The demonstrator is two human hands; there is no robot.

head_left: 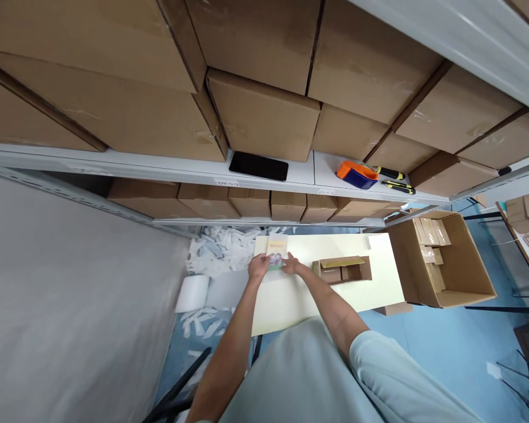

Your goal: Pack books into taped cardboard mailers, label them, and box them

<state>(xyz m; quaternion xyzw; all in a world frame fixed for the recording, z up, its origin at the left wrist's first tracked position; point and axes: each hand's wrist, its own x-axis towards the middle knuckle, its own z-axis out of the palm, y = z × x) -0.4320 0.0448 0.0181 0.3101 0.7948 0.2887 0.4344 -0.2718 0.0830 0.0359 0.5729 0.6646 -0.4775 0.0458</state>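
A small printed packet (277, 251), cream with a coloured picture at its lower end, lies on the pale yellow tabletop (330, 247). Whitish, see-through wrapping seems to extend around it. My left hand (258, 266) grips its left edge, thumb on top. At the opposite edge, the fingers of my right hand (291, 264) are closed on the packet's side. To the right of my right hand sits an open cardboard box (365, 271), with brown pieces inside it.
Boxes (264, 114) fill the shelf above, where a black phone (258, 166), an orange and blue tape dispenser (357, 175) and cutters (397, 187) lie. A large open carton (462, 258) stands right. Left are a white roll (193, 294) and heaped white scraps (224, 249).
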